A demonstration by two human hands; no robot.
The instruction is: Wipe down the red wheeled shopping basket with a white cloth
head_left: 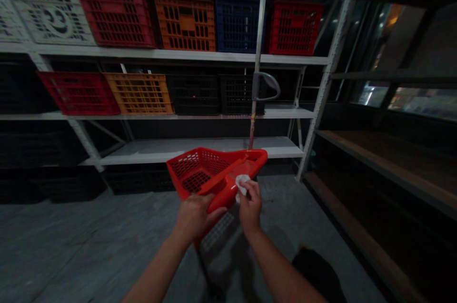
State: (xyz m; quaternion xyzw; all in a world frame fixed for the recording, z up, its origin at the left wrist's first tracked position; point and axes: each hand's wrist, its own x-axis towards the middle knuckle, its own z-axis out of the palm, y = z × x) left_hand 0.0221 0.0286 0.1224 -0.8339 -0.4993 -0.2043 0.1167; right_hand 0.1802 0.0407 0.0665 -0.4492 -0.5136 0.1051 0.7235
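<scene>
A red plastic shopping basket point(244, 168) with perforated walls is tilted in front of me, a dark leg or pole below it. My left hand point(195, 213) grips its near rim, thumb and fingers wrapped over the red plastic. On the right, my right hand point(251, 203) pinches a crumpled white wipe point(243, 180), cloth or paper, against the basket's near right edge. A metal pole point(260, 31) with a grey loop handle point(267, 86) rises behind the basket. Whether its lower end joins the basket is hidden.
White metal shelving point(171, 54) holds red, orange, blue, white and black crates, such as an orange crate point(185, 22). Brown-edged shelves point(385, 165) stand along the right side. Grey concrete floor point(89, 236) lies below, with a dark rounded object point(317, 269) at bottom right.
</scene>
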